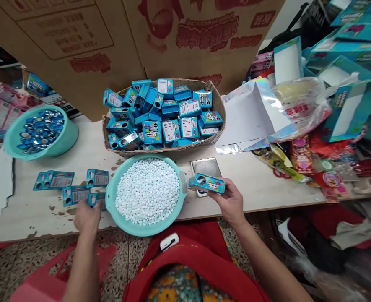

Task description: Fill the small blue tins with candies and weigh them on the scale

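Note:
My right hand grips a small blue candy box lying on its side, a round hole showing in it, above a flat silver scale. My left hand, slightly blurred, has its fingers closed at another blue candy box on the table; the fingertips are partly hidden. Close by lie more blue boxes with round holes and a pair of boxes side by side. Between my hands stands a turquoise basin full of small, pale candies.
Behind the basin, a cut-down cardboard tray is heaped with blue candy boxes. A turquoise tub of shiny blue-and-silver pieces stands at left. A large carton walls the back. White sheets, packaging and empty blue display boxes crowd the right.

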Available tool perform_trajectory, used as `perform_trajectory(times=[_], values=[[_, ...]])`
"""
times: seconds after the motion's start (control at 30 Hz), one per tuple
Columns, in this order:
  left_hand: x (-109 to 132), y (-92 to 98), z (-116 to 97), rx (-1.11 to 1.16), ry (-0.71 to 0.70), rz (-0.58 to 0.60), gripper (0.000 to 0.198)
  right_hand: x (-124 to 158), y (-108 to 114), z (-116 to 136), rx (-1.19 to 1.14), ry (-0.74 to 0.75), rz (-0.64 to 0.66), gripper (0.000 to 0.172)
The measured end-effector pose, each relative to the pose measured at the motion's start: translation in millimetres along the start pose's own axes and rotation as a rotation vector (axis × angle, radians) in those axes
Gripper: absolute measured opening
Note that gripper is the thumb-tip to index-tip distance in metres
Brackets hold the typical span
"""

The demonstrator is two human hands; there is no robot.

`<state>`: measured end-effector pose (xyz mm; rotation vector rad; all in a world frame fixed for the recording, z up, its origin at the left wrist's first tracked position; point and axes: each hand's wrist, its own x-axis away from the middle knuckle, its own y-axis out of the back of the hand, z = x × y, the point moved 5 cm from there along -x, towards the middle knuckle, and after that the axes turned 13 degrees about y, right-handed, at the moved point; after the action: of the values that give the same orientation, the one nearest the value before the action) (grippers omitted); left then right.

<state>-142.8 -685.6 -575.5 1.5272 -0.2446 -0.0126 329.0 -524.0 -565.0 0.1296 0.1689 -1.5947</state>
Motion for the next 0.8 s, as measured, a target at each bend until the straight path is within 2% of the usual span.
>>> perform_trajectory(times=[0.07, 0.17, 0.23, 0.27, 0.3, 0.4, 0.43, 0.5, 0.6, 0.67, 0.73, 0.8], values=[[-4, -10.8, 1, 0.088, -0.017, -0.049, 0.066, 1, -15, 3, -0.021, 0.007, 0.075, 0.038], [7, -5.1, -3, 0.186, -0.069, -0.236, 0.060, 6, -30, 5, -0.034, 0.024, 0.088, 0.038], [30, 1.8, -18, 0.260, -0.215, -0.348, 0.053, 11, -42, 7, -0.055, 0.041, 0.150, 0.037], [45, 2.1, -30, 0.307, -0.325, -0.352, 0.050, 14, -48, 7, -0.067, 0.047, 0.193, 0.036], [64, -0.7, -45, 0.348, -0.455, -0.307, 0.046, 17, -54, 7, -0.073, 0.048, 0.234, 0.036], [124, -24.0, -94, 0.335, -0.835, -0.030, 0.039, 22, -63, 6, -0.047, 0.038, 0.265, 0.034], [140, -32.6, -107, 0.278, -0.907, 0.006, 0.039, 22, -65, 6, -0.034, 0.034, 0.258, 0.034], [158, -46.6, -125, 0.187, -0.959, 0.013, 0.036, 22, -67, 5, -0.016, 0.035, 0.256, 0.034], [151, -53.8, -135, 0.249, -0.863, 0.025, 0.032, 20, -70, 10, 0.017, 0.065, 0.269, 0.033], [136, -47.7, -132, 0.450, -0.716, 0.132, 0.031, 19, -73, 16, 0.067, 0.102, 0.288, 0.031], [126, -34.6, -126, 0.770, -0.494, 0.347, 0.034, 19, -78, 22, 0.120, 0.143, 0.319, 0.029], [128, -15.4, -122, 1.143, -0.245, 0.620, 0.035, 19, -85, 28, 0.160, 0.192, 0.360, 0.028]])
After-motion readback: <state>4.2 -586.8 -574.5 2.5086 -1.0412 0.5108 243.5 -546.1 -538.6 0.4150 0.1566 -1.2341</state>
